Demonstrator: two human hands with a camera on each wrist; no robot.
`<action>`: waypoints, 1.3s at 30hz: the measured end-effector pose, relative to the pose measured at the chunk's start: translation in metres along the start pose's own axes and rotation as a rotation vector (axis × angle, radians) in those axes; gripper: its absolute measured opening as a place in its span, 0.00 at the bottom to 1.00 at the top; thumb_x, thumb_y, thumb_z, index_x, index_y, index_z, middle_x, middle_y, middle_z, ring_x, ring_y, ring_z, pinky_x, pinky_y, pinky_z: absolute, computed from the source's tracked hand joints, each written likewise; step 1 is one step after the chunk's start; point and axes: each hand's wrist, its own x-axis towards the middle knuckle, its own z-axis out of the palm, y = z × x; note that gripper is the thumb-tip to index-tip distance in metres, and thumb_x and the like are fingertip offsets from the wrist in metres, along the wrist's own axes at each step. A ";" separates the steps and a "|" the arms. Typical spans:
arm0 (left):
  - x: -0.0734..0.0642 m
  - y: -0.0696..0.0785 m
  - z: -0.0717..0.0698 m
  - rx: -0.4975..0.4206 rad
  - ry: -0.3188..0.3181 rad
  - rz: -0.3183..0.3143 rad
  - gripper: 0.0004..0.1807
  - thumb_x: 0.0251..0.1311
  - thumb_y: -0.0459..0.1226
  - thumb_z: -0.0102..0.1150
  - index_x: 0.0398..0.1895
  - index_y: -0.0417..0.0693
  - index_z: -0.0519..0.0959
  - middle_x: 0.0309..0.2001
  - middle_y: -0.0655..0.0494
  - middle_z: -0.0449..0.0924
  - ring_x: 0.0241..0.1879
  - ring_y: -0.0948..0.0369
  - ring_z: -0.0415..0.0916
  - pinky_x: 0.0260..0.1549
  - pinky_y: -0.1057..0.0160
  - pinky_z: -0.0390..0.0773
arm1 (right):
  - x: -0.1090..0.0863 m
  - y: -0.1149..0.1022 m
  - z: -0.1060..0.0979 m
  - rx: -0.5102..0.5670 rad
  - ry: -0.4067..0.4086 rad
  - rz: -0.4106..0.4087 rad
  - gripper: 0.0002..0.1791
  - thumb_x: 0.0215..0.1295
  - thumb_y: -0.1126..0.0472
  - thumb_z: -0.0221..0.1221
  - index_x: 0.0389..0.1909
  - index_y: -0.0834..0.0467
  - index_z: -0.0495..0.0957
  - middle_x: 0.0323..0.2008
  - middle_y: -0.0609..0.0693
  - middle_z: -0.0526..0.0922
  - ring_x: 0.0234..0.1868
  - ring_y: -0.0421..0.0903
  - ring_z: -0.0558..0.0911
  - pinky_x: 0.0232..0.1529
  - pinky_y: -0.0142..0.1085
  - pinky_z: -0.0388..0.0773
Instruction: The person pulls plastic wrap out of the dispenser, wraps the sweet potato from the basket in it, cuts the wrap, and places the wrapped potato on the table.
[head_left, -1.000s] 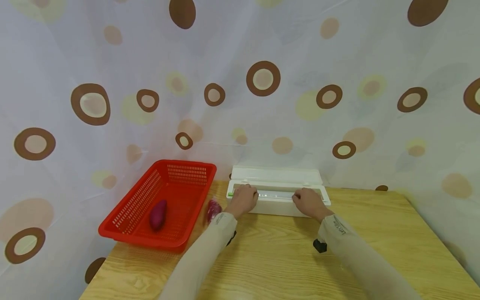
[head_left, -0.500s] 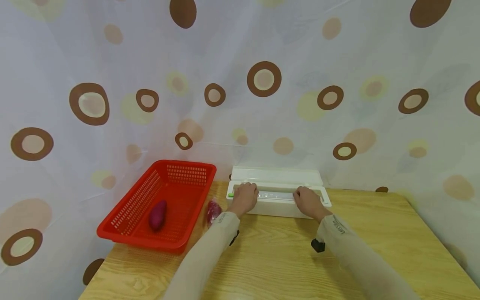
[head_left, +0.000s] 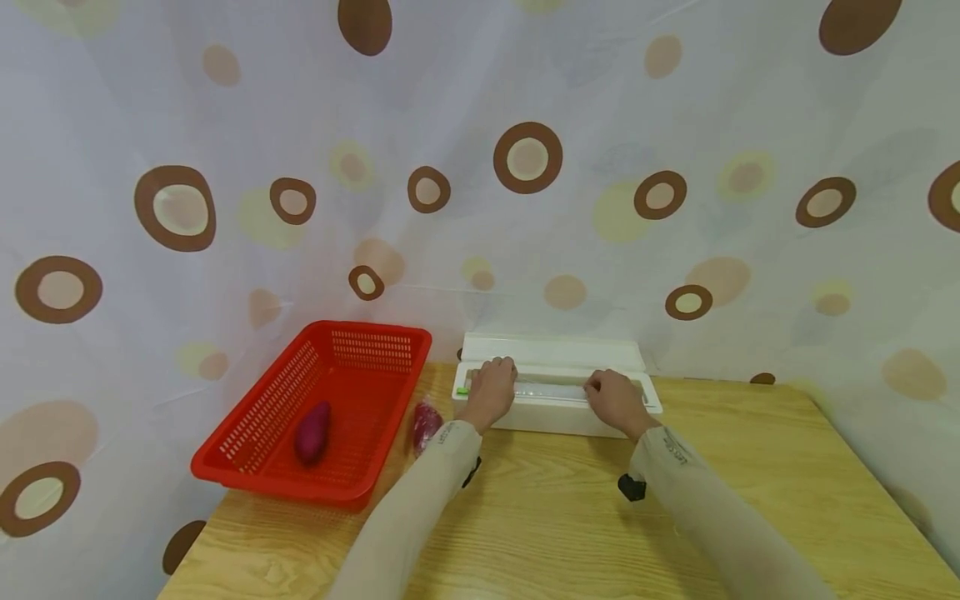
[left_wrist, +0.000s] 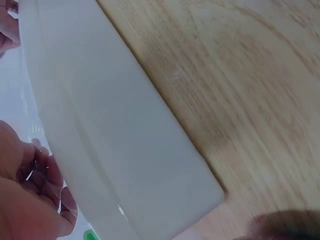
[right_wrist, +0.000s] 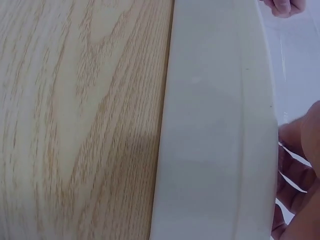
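A long white cling film box [head_left: 558, 421] stands at the back of the table, its lid [head_left: 551, 350] tipped back. Clear cling film [head_left: 551, 391] stretches across its opening between both hands. My left hand [head_left: 492, 392] pinches the film at the left end, beside a small green piece [head_left: 462, 391]. At the right end my right hand [head_left: 617, 402] pinches it too. Both wrist views show curled fingers at the box's edge, with film [right_wrist: 300, 65] spanning the gap. The fingertips are partly hidden in the head view.
A red plastic basket [head_left: 375, 462] on the left holds a purple, elongated vegetable [head_left: 312, 433], like a sweet potato. Between basket and box lies a similar one wrapped in clear film [head_left: 427, 427]. A patterned curtain [head_left: 600, 275] hangs behind the wooden table [head_left: 555, 517].
The left hand has risen slightly at the box, its fingers higher over the opening. The right hand stays almost in place. The basket and box have not moved on the table.
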 end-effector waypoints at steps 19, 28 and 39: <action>-0.008 -0.028 -0.019 0.390 0.026 -0.027 0.08 0.64 0.43 0.56 0.38 0.54 0.83 0.34 0.58 0.79 0.36 0.57 0.73 0.37 0.60 0.69 | 0.004 -0.005 -0.004 -0.134 0.051 -0.085 0.12 0.74 0.63 0.44 0.43 0.67 0.72 0.27 0.53 0.77 0.22 0.44 0.74 0.26 0.42 0.74; -0.006 -0.029 -0.025 0.379 0.104 0.028 0.05 0.62 0.41 0.60 0.32 0.53 0.83 0.27 0.58 0.82 0.25 0.61 0.76 0.19 0.64 0.74 | -0.002 0.002 -0.006 -0.022 -0.032 -0.124 0.10 0.68 0.73 0.45 0.48 0.68 0.69 0.39 0.59 0.78 0.36 0.52 0.79 0.35 0.44 0.77; -0.009 -0.031 -0.033 0.170 0.110 0.009 0.09 0.65 0.42 0.56 0.32 0.45 0.77 0.25 0.53 0.78 0.25 0.57 0.76 0.24 0.61 0.76 | -0.006 0.031 -0.018 -0.253 0.041 0.009 0.11 0.66 0.68 0.48 0.41 0.69 0.77 0.34 0.61 0.76 0.36 0.59 0.76 0.36 0.50 0.76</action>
